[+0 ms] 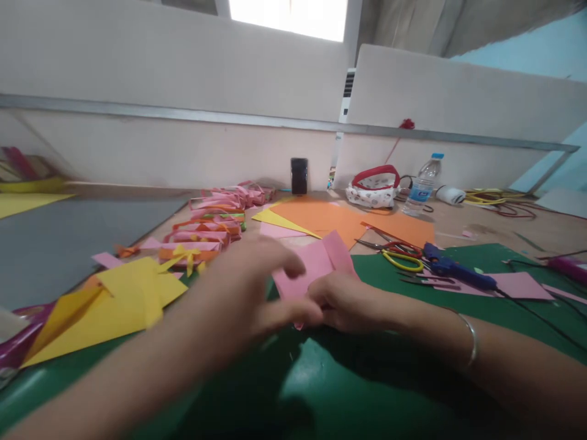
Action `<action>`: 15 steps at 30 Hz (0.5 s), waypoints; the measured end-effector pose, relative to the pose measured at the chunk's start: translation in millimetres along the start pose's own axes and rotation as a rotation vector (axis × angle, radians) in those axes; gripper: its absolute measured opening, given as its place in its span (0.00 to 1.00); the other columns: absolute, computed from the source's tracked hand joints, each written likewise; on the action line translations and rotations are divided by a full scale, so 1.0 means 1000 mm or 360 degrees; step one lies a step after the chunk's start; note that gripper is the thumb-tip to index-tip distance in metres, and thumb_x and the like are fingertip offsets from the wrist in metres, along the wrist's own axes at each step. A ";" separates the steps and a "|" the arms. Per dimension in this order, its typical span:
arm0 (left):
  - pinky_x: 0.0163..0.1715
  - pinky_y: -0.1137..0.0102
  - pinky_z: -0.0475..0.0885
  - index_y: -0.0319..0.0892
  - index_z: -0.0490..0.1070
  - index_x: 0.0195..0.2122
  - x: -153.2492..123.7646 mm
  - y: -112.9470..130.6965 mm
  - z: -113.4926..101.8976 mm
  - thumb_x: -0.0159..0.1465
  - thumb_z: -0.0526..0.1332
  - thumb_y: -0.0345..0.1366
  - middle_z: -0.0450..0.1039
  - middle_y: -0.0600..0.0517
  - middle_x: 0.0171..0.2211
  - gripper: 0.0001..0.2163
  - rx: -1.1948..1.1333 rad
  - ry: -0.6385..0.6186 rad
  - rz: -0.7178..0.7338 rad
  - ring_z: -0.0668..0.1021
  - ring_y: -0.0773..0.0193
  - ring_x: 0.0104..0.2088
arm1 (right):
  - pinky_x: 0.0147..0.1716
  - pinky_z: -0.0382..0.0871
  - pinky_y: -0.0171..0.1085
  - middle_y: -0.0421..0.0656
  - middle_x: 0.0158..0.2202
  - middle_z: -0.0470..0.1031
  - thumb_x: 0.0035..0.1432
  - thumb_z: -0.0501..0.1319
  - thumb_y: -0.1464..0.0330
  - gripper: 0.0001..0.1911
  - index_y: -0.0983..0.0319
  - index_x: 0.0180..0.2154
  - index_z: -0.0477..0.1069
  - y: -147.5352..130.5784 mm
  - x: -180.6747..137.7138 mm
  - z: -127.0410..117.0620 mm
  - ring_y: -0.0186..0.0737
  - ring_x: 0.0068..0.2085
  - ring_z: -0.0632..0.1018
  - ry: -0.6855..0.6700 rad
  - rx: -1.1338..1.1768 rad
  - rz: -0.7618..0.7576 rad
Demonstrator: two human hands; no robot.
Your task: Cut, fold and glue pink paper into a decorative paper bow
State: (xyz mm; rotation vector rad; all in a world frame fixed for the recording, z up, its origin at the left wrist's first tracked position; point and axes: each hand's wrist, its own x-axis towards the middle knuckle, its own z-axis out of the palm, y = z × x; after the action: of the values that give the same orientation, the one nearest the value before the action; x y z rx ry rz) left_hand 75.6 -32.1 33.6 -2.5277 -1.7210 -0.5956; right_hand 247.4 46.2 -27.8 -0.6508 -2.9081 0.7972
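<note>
Pink paper [316, 263] sits ctr of frame, R side folded up: looks light, thin, a bit stiff, prob. creases easily, so best pinched gently at the edges. My R hand [342, 299] has its lower edge, just below; my L hand [250, 284], blurred, hovers frame-left of it, fingers spread, contact w/ paper unclear.
</note>
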 end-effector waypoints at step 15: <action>0.49 0.57 0.55 0.44 0.71 0.16 0.005 -0.011 0.043 0.53 0.58 0.27 0.73 0.54 0.21 0.11 0.0303 -0.0386 0.0117 0.73 0.66 0.28 | 0.29 0.50 0.38 0.41 0.22 0.72 0.51 0.64 0.71 0.06 0.62 0.23 0.73 -0.009 -0.032 -0.044 0.38 0.32 0.66 -0.0072 -0.1062 -0.0246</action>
State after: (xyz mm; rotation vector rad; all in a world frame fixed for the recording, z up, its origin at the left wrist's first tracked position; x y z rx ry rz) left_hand 80.0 -13.5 -6.8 -2.5995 -1.6508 -0.1170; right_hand 280.4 46.5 16.5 -0.4220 -3.1949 -0.2019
